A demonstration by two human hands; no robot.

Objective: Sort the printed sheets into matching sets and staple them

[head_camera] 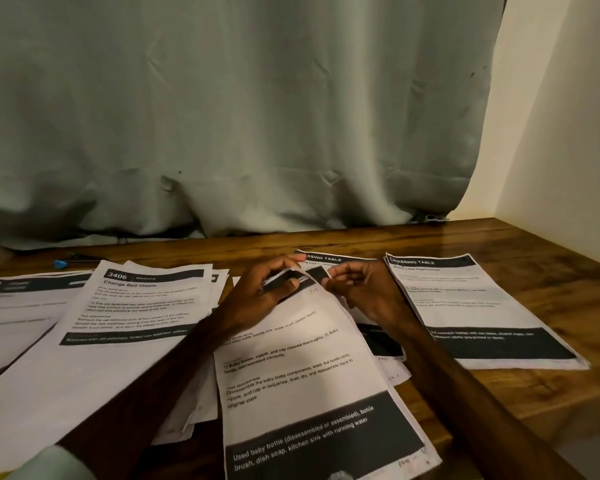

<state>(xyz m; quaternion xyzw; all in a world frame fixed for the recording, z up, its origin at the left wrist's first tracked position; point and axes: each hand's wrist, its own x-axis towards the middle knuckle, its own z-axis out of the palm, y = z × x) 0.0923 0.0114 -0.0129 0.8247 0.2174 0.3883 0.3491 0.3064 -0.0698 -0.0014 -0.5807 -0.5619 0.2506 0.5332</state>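
1. At the middle of the frame, the left hand [267, 289] curls its fingers and thumb round the top left corner of a printed sheet [305, 368]. The corner is bent over inside the grip.
2. Just to the right, the right hand [364, 292] pinches the top edge of the same sheet between thumb and fingertip. The two hands are close together.
3. The printed sheet is white with black text about a baby bottle. It has a dark band at its bent top and a wide dark band with white lettering near its foot. It runs from the hands down to the bottom edge of the frame, lying across other papers.
4. Left of the hands lies a bed-sheets page [136, 306], headed "3406" and "Change Bed Sheets". It overlaps a spread of pages [11, 306] reaching to the left edge.
5. Right of centre, a dressing-table page [471, 306] lies flat on the wooden table [520, 244]. A second page with that heading [336, 258] shows just above the fingers.
6. At the left, on the far part of the table, sits a small blue thing [60, 264], too small to tell what it is.
7. Across the upper frame hangs a grey-green curtain [239, 116], with a pale wall [568, 133] at the right.
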